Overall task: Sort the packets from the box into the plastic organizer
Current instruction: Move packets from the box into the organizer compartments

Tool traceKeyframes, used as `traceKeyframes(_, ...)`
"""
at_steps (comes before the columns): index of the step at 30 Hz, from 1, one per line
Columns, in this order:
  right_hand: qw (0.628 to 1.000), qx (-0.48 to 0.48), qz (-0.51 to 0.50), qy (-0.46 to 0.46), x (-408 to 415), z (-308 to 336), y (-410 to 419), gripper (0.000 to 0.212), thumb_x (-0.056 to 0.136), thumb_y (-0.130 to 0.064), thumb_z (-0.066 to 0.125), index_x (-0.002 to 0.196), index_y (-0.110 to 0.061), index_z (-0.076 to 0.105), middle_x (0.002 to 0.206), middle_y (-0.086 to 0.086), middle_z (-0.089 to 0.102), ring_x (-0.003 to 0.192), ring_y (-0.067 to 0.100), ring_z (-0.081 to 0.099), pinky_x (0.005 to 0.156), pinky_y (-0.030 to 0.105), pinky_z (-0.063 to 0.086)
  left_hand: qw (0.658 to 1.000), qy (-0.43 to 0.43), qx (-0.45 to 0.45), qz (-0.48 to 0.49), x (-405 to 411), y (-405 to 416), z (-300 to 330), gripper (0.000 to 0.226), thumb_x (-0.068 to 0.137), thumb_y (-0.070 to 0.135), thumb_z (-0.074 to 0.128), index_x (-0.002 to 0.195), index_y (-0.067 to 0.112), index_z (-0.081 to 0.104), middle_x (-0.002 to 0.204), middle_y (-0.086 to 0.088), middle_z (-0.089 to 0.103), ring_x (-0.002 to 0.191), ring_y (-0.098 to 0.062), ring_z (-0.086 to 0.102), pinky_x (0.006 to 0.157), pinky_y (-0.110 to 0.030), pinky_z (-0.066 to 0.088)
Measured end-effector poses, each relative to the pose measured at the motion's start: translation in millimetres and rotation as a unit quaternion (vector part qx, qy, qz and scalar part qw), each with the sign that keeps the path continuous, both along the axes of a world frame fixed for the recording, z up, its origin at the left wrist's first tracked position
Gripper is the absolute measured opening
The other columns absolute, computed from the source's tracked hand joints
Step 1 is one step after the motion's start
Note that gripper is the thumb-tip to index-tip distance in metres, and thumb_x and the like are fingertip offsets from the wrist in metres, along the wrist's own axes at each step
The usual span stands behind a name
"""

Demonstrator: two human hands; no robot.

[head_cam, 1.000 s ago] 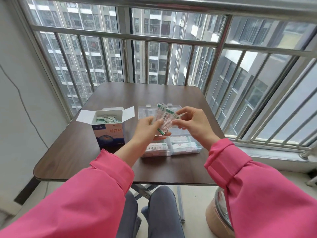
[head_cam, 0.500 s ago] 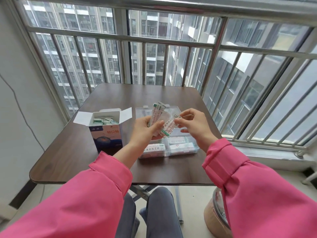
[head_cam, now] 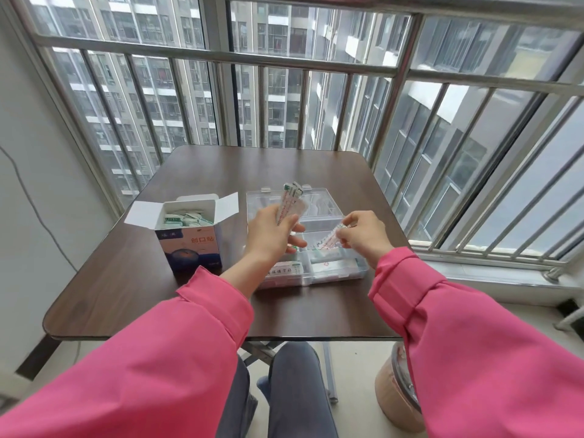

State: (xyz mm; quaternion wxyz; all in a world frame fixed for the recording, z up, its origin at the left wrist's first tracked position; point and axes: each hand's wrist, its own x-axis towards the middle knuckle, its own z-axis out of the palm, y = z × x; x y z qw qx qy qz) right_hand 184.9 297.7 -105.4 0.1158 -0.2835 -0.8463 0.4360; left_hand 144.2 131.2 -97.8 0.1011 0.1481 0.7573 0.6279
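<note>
An open blue-and-white cardboard box [head_cam: 189,245] stands on the brown table, several white-green packets showing inside. To its right lies the clear plastic organizer [head_cam: 357,270], lid [head_cam: 319,202] open flat behind it; packets lie in its two front compartments. My left hand [head_cam: 268,237] grips a bunch of packets [head_cam: 289,200] upright above the organizer's left side. My right hand [head_cam: 363,235] pinches a single packet [head_cam: 328,241] over the organizer's middle right compartment.
The brown table [head_cam: 126,295] sits in a balcony corner, metal railing and windows behind and right. A white wall runs along the left. A tan lidded container [head_cam: 395,396] stands on the floor under the table's right front corner. My knees are below the table's front edge.
My hands have moved apart. The right hand has drawn one packet out of the bunch and lowered it toward the organizer; the left keeps hold of the rest.
</note>
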Motion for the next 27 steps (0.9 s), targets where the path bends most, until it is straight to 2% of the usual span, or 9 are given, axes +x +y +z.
traceKeyframes(3,0.995,0.082,0.037,-0.045,-2.3,3.2,-5.9,0.006,0.080,-0.006,0.060,0.078,-0.012,0.060,0.091,0.017,0.068,0.091,0.032,0.065,0.084,0.039,0.052,0.994,0.032,-0.094,-0.052,-2.4,7.2,-2.7,0.011,0.099,0.016,0.042,0.104,0.012,0.051,0.089,-0.004,0.068,0.042,-0.012,0.060,0.036,-0.015,0.037)
traceKeyframes(6,0.989,0.116,0.046,-0.083,-4.2,6.0,-6.9,0.007,0.080,-0.009,0.059,0.075,-0.012,0.063,0.093,0.018,0.068,0.090,0.030,0.063,0.077,0.032,0.050,0.981,0.057,-0.166,-0.083,-6.7,14.5,-5.5,0.016,0.101,0.019,0.036,0.099,0.009,0.048,0.098,-0.008,0.069,0.030,-0.007,0.052,0.036,-0.015,0.037)
traceKeyframes(8,0.987,0.123,0.044,-0.099,-5.5,6.8,-6.0,0.004,0.080,-0.011,0.062,0.076,-0.014,0.062,0.096,0.017,0.067,0.093,0.030,0.062,0.080,0.033,0.049,0.970,0.074,-0.210,-0.094,-8.8,18.3,-5.5,0.019,0.102,0.021,0.033,0.096,0.009,0.047,0.100,-0.006,0.069,0.031,-0.010,0.052,0.043,-0.020,0.042)
traceKeyframes(13,0.982,0.135,0.053,-0.121,-4.8,9.6,-1.5,0.011,0.080,-0.016,0.069,0.088,-0.017,0.061,0.104,0.011,0.063,0.102,0.030,0.057,0.085,0.035,0.045,0.950,0.087,-0.276,-0.116,-11.1,23.7,-2.9,0.019,0.102,0.020,0.033,0.094,0.010,0.046,0.106,-0.010,0.065,0.045,-0.025,0.059,0.060,-0.037,0.053)
traceKeyframes(17,0.979,0.145,0.080,-0.122,-0.8,9.6,-1.1,0.016,0.078,-0.015,0.069,0.083,-0.022,0.056,0.095,0.004,0.056,0.095,0.025,0.054,0.080,0.032,0.043,0.920,0.128,-0.348,-0.127,-15.1,27.7,-6.0,0.021,0.100,0.022,0.035,0.102,0.006,0.049,0.110,-0.016,0.064,0.075,-0.037,0.066,0.077,-0.046,0.053)
traceKeyframes(20,0.973,0.160,0.094,-0.135,1.6,10.5,-5.4,0.013,0.078,-0.015,0.068,0.081,-0.023,0.058,0.100,0.008,0.061,0.098,0.027,0.057,0.082,0.033,0.045,0.906,0.137,-0.377,-0.137,-16.2,29.7,-7.3,0.026,0.101,0.026,0.032,0.107,0.006,0.049,0.112,-0.015,0.065,0.096,-0.038,0.061,0.085,-0.047,0.049)
traceKeyframes(23,0.971,0.167,0.094,-0.143,2.3,12.2,-9.2,0.009,0.080,-0.015,0.063,0.079,-0.024,0.061,0.101,0.010,0.066,0.098,0.028,0.061,0.084,0.034,0.050,0.893,0.153,-0.394,-0.154,-15.8,29.2,-6.2,0.024,0.101,0.026,0.032,0.104,0.008,0.048,0.111,-0.014,0.065,0.095,-0.036,0.060,0.084,-0.047,0.049)
traceKeyframes(27,0.969,0.171,0.093,-0.151,2.6,12.2,-11.4,0.015,0.080,-0.013,0.063,0.073,-0.027,0.062,0.097,0.009,0.069,0.096,0.028,0.063,0.086,0.036,0.050,0.893,0.162,-0.385,-0.164,-14.1,25.5,-4.5,0.024,0.102,0.024,0.032,0.103,0.006,0.047,0.114,-0.016,0.063,0.089,-0.039,0.062,0.080,-0.047,0.051)
